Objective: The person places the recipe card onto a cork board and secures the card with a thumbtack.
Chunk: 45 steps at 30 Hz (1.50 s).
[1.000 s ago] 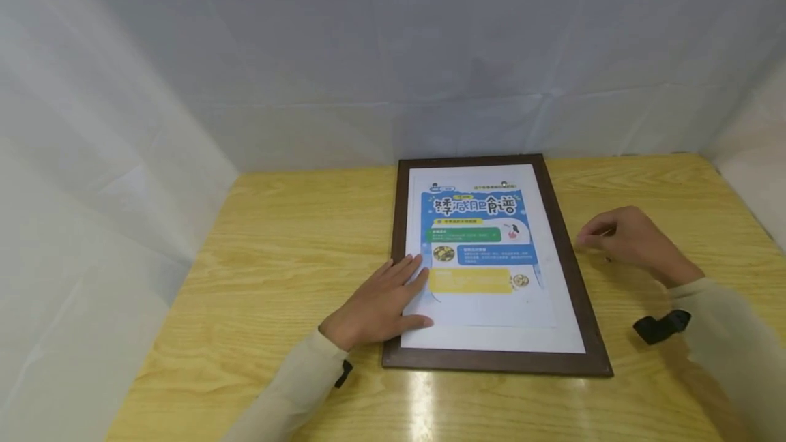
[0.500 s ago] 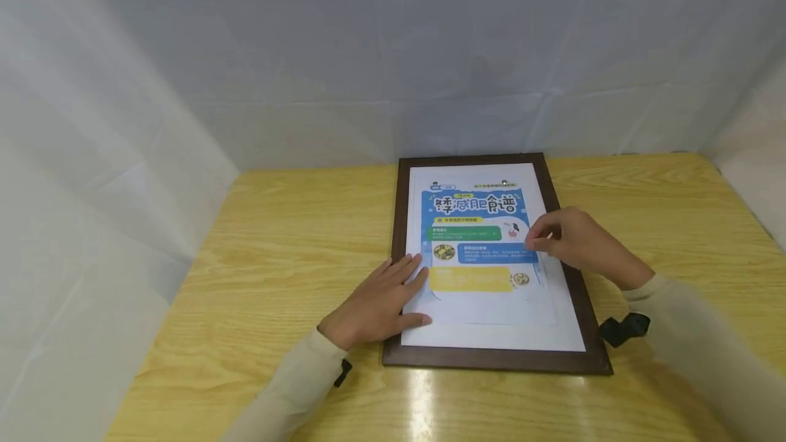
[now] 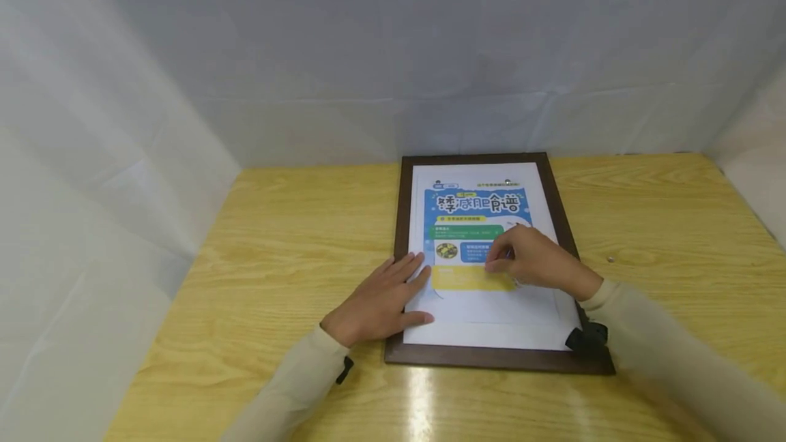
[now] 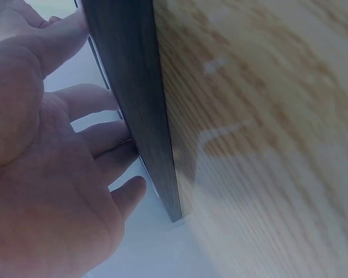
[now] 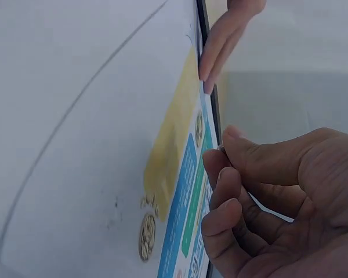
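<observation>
A printed poster (image 3: 475, 278) with blue, green and yellow panels lies on a white board with a dark brown frame (image 3: 500, 359). My left hand (image 3: 377, 302) rests across the left side of the frame, its fingers spread onto the white surface. Over the middle of the poster, my right hand (image 3: 543, 261) pinches a small shiny silver piece (image 5: 221, 148) between thumb and forefinger; its exact kind is too small to tell. Small dark-and-shiny dots (image 3: 507, 181) sit near the poster's top corners. The right hand covers part of the blue and yellow panels.
Another small silver piece (image 3: 610, 259) lies on the wooden table (image 3: 295, 244) to the right of the frame. White sheeting (image 3: 307, 121) hangs behind the table and along both sides. The frame's far edge is close to the back sheeting.
My right hand has moved left from the table beside the frame to over the poster, still pinching. The silver piece on the table is now uncovered. My left hand has stayed in place.
</observation>
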Each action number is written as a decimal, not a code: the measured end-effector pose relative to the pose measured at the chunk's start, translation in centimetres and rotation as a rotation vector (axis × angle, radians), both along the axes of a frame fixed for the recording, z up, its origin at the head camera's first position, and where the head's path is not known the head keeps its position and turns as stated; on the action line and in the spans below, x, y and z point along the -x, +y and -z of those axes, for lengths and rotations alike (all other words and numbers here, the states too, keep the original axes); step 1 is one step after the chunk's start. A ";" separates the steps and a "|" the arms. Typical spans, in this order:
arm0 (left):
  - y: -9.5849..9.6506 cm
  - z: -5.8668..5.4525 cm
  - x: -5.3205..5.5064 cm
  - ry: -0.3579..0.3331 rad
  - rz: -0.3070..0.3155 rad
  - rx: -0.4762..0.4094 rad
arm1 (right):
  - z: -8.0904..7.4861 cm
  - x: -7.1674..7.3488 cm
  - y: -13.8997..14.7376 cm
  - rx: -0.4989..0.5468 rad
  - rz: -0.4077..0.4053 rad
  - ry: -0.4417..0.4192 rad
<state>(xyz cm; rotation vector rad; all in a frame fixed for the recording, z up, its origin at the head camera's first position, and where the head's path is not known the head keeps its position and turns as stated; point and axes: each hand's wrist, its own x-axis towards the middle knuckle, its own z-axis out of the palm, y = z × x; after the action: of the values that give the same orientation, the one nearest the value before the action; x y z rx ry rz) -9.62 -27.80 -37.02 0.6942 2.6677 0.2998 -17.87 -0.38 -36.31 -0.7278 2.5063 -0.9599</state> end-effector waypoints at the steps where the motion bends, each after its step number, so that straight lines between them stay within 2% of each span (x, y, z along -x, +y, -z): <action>1: 0.0 0.0 0.0 -0.001 0.000 0.000 | 0.1 -0.1 -0.3 0.003 -0.013 -0.001; 11: -0.1 0.0 0.2 0.016 0.019 0.010 | 0.6 -0.8 -2.3 0.046 -0.101 0.003; 16: -0.1 -0.1 0.2 0.010 0.017 0.013 | 0.9 -1.1 -3.1 0.043 -0.131 0.035; 29: 0.0 -0.1 0.3 0.006 0.018 0.013 | 1.4 -1.9 -4.6 0.042 -0.133 0.004; 34: 0.0 -0.1 0.4 0.015 0.024 0.012 | 1.3 -2.2 -5.0 0.066 -0.150 -0.013; 41: 0.0 -0.1 0.4 0.023 0.030 0.013 | 1.6 -2.4 -5.5 0.126 -0.205 0.024; 45: 0.0 -0.1 0.4 0.024 0.031 0.007 | 1.7 -2.4 -5.7 0.152 -0.211 0.007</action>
<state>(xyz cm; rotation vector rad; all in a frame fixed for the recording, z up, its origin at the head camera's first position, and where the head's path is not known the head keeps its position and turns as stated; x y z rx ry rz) -10.01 -27.81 -36.94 0.7406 2.6764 0.2755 -15.46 -6.11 -38.01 -1.0209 2.3229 -1.0793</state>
